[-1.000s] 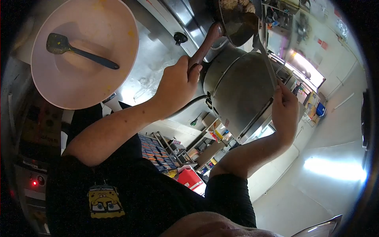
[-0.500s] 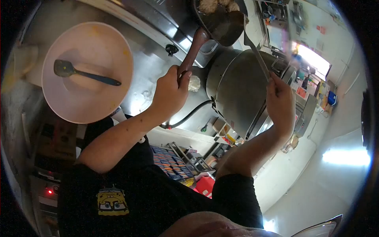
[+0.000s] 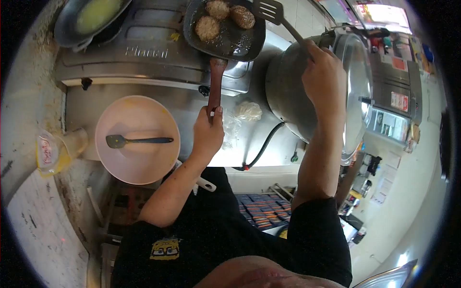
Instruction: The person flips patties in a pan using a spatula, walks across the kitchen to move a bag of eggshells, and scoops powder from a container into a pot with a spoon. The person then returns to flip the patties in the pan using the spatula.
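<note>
My left hand is closed round the brown handle of a dark square frying pan. Three browned patties lie in the pan, one of them a patty at its left side, with shiny oil beside them. In my right hand is a dark slotted spatula, its blade just past the pan's upper right edge, touching none of the patties. The pan is over the right end of a steel stove.
A pink bowl with a dark silicone spatula stands on the steel counter at left. A large metal pot stands right of the pan. Further things are a crumpled plastic bag, a black hose and another pan with yellowish liquid.
The view has swung, showing more of the stove and the second pan. The slotted spatula has moved from inside the pan to beyond its right edge. Both hands keep their holds.
</note>
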The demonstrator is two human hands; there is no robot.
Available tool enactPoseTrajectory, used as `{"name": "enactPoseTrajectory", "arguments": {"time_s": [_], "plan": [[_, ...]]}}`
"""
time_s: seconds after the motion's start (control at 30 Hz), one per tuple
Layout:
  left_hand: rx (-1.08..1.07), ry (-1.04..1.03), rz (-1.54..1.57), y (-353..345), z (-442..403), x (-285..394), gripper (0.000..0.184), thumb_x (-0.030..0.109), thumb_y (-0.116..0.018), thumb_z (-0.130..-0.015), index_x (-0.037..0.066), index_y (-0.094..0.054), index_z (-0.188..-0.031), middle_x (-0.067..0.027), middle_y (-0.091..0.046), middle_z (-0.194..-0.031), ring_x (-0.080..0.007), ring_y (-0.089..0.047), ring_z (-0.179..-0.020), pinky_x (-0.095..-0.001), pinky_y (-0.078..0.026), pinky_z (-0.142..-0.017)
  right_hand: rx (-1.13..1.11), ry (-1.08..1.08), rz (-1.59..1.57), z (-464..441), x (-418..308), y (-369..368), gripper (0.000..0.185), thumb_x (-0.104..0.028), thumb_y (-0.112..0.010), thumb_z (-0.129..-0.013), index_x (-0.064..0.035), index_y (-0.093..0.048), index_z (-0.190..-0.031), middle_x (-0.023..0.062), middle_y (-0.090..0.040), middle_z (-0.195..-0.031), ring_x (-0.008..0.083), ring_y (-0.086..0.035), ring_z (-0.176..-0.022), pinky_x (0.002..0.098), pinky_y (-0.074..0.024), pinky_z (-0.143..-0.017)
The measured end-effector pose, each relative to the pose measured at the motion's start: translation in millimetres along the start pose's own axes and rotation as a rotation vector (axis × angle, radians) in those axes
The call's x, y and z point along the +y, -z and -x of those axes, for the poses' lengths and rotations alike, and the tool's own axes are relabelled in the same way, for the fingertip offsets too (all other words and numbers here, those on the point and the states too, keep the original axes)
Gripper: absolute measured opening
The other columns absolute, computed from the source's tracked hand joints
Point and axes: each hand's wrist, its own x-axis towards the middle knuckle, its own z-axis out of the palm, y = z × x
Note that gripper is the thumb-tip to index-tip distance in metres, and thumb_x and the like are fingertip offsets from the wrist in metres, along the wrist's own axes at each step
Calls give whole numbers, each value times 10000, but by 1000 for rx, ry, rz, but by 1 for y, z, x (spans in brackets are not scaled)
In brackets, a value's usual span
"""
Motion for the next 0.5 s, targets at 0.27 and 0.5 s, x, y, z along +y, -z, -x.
{"name": "enactPoseTrajectory", "arguments": {"time_s": [0.27,0.5], "plan": [[-37,84,25,0,6,17,302,303,-556,-1058,5,-541,-1107,-2,-506,-666,-94,-500,-506,-283,-408,-469,22,-46,-2,-10,10,-47,392,-47,-546,-907,-92,-643,-1284,186,-667,-1067,382,-716,-903,466,-589,-760],[-23,78,-3,0,5,11,263,327,-568,-1058,76,-502,-1022,10,-475,-706,-75,-452,-527,-266,-420,-474,-3,-72,-63,-2,23,-44,349,-48,-540,-907,-123,-674,-1221,149,-668,-1004,364,-720,-867,444,-586,-715]]}}
